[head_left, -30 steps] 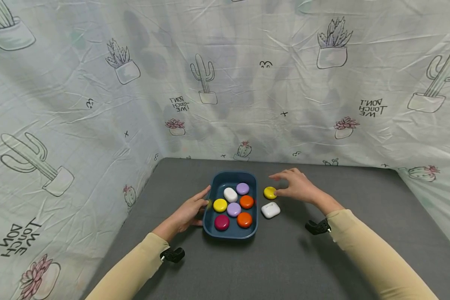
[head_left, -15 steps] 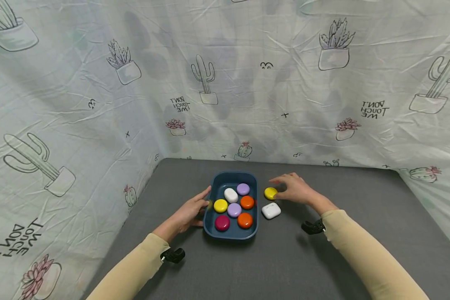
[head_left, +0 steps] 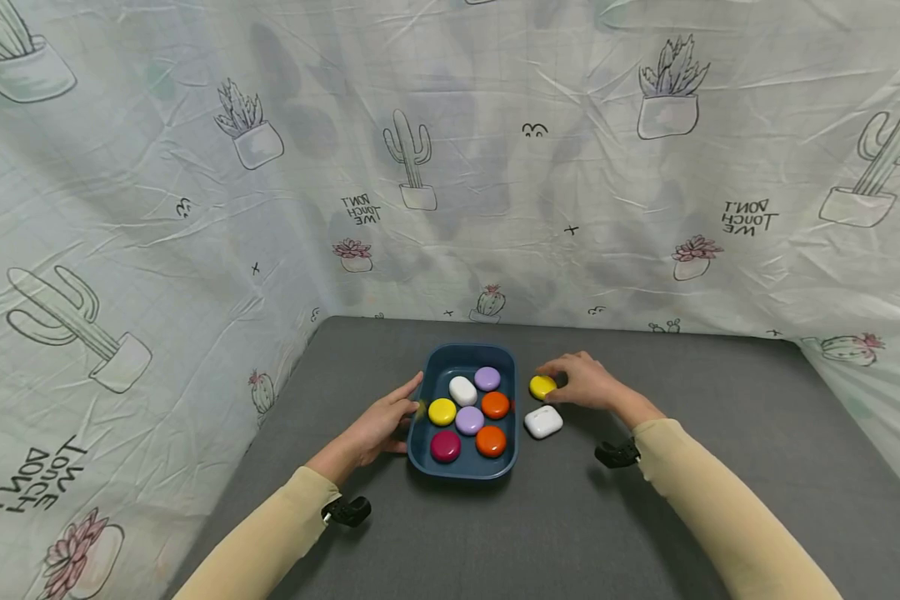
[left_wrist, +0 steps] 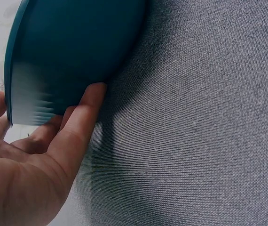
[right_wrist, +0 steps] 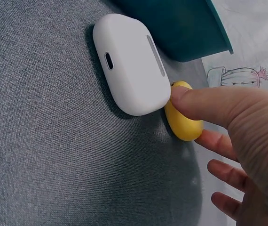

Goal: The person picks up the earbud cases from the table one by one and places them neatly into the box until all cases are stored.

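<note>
A dark blue tray [head_left: 461, 477] stands on the table with several glossy rounded pieces in it: yellow [head_left: 442, 412], white [head_left: 462, 390], lilac [head_left: 469, 421], orange [head_left: 491, 442] and crimson [head_left: 446, 446]. My left hand [head_left: 378, 423] rests against the tray's left side, fingers nearly straight along the outer wall [left_wrist: 77, 42]. Right of the tray, my right hand [head_left: 588, 382] pinches a glossy yellow disc [right_wrist: 183, 117] between thumb and index finger, its other fingers loosely bent. Just nearer than the disc lies a white earbud case [right_wrist: 129, 63], its port facing the right wrist camera.
Grey cloth covers the table [head_left: 450, 542]. Behind and to the left hangs a white curtain [head_left: 487, 167] with cactus drawings. A black strap-on wrist camera [head_left: 617, 454] sits under the right sleeve, another [head_left: 347, 511] under the left.
My right hand has moved slightly left, its index finger lowering and closing toward the thumb round the yellow disc. The left hand and the tray have stayed in place.
</note>
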The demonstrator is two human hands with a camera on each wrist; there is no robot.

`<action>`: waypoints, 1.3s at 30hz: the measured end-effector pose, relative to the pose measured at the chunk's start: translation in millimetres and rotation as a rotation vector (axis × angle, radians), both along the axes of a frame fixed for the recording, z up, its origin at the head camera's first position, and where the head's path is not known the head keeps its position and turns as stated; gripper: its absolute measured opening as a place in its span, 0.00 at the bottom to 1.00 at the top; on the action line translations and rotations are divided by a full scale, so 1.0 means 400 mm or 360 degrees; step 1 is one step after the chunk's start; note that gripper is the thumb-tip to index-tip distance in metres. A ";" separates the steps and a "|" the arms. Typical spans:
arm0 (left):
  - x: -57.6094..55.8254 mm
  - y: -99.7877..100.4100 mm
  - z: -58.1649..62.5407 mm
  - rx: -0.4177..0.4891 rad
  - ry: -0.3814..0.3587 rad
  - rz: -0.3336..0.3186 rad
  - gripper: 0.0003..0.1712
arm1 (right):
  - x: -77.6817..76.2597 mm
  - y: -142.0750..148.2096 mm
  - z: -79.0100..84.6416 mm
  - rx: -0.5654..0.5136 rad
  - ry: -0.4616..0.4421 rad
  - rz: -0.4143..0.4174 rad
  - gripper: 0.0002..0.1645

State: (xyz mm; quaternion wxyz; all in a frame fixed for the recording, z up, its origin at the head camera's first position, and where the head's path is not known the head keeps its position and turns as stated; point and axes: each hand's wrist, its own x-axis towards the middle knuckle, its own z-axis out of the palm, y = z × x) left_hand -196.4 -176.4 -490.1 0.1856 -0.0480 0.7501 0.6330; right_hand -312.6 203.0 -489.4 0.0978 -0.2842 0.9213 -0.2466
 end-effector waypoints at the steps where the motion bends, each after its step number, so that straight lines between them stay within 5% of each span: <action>1: 0.000 0.000 0.000 0.0002 0.0003 -0.0002 0.35 | -0.001 -0.001 -0.001 0.0002 0.0002 0.0002 0.29; 39: -0.006 0.001 -0.004 -0.0004 -0.0017 0.0009 0.35 | 0.001 -0.020 -0.001 0.0160 0.0145 -0.0025 0.28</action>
